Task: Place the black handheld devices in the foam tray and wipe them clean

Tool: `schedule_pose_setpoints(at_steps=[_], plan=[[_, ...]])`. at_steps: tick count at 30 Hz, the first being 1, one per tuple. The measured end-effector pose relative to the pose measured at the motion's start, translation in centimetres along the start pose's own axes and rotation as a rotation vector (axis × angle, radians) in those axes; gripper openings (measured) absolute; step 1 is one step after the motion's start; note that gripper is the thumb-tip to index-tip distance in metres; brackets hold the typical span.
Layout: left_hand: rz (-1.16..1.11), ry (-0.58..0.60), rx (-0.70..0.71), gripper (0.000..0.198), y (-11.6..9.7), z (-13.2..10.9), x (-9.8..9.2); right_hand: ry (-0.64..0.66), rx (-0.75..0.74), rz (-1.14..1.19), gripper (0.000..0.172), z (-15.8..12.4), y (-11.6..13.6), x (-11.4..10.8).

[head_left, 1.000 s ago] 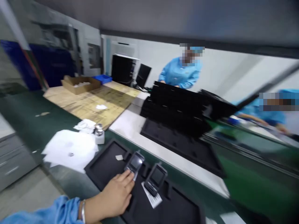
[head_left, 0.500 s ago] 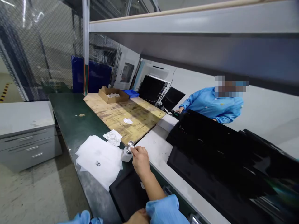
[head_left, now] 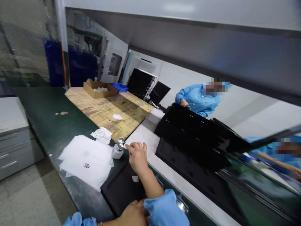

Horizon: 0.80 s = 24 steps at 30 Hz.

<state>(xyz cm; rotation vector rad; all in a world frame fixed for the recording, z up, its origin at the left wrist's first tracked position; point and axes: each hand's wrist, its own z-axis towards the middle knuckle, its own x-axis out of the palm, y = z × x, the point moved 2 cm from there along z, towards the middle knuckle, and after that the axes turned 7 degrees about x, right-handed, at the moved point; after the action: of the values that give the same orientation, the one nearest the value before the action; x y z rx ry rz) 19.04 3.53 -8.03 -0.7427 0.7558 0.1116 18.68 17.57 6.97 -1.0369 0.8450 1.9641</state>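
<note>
My right hand [head_left: 137, 155] reaches forward to a small white bottle with a shiny metal top [head_left: 118, 148] on the green bench. Its thumb and forefinger are pinched together on a small white piece right beside the metal top. My left hand [head_left: 132, 214] lies low at the frame's bottom edge on the black foam tray [head_left: 119, 188]; its fingers are hidden by my blue sleeve [head_left: 166, 209]. A small white tag [head_left: 135, 179] lies in the tray. A shiny part of a device [head_left: 181, 204] peeks out by the sleeve.
White sheets [head_left: 87, 160] and crumpled wipes [head_left: 102, 134] lie left of the bottle. A wooden board [head_left: 110, 108] carries a cardboard box [head_left: 100, 89]. Stacked black trays [head_left: 195, 135] stand to the right. A person in blue [head_left: 196, 99] works behind them. Grey drawers [head_left: 14, 138] stand at left.
A second ago my left hand touched a handheld device in the tray. Since then my right hand went out to the bottle's top, and the view has swung a little leftwards.
</note>
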Motion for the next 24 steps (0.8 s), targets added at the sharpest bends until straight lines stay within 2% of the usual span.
schedule_pose_setpoints(at_steps=[2, 3, 5, 7, 9, 11, 13, 15, 17, 19, 24], plan=[[-0.051, -0.015, -0.022, 0.038, -0.9, -0.1, -2.7, -0.08, 0.077, -0.007, 0.038, -2.1, -2.8, -3.0], [-0.057, -0.057, -0.091, 0.041, -1.2, 0.3, -4.2, -0.125, 0.124, -0.005, 0.036, -3.8, -4.5, -4.7], [-0.002, -0.095, -0.17, 0.043, -1.6, 2.0, -7.0, -0.206, 0.237, 0.016, 0.034, -8.2, -7.9, -7.7], [0.126, -0.057, -0.257, 0.05, -1.9, 4.7, -8.4, -0.266, 0.379, 0.081, 0.032, -13.3, -10.8, -9.8], [0.251, 0.041, -0.326, 0.064, -2.1, 7.9, -8.2, -0.287, 0.493, 0.117, 0.032, -18.1, -12.5, -10.7], [0.336, 0.138, -0.375, 0.082, -2.2, 10.9, -6.9, -0.29, 0.558, 0.129, 0.031, -21.8, -13.0, -10.7], [0.376, 0.19, -0.408, 0.094, -2.4, 13.1, -5.2, -0.295, 0.573, 0.136, 0.029, -24.1, -12.5, -10.6], [0.386, 0.205, -0.423, 0.094, -2.4, 14.1, -4.2, -0.3, 0.555, 0.131, 0.028, -25.4, -11.8, -10.8], [0.374, 0.219, -0.404, 0.093, -2.3, 13.8, -4.1, -0.317, 0.537, 0.119, 0.028, -26.5, -11.3, -11.2], [0.265, 0.173, -0.326, 0.095, -2.2, 12.3, -4.9, -0.344, 0.538, 0.109, 0.027, -27.6, -11.1, -11.8], [-0.166, -0.148, -0.026, 0.098, -3.0, 5.9, -7.7, -0.348, 0.524, 0.143, 0.025, -29.4, -10.5, -11.9]])
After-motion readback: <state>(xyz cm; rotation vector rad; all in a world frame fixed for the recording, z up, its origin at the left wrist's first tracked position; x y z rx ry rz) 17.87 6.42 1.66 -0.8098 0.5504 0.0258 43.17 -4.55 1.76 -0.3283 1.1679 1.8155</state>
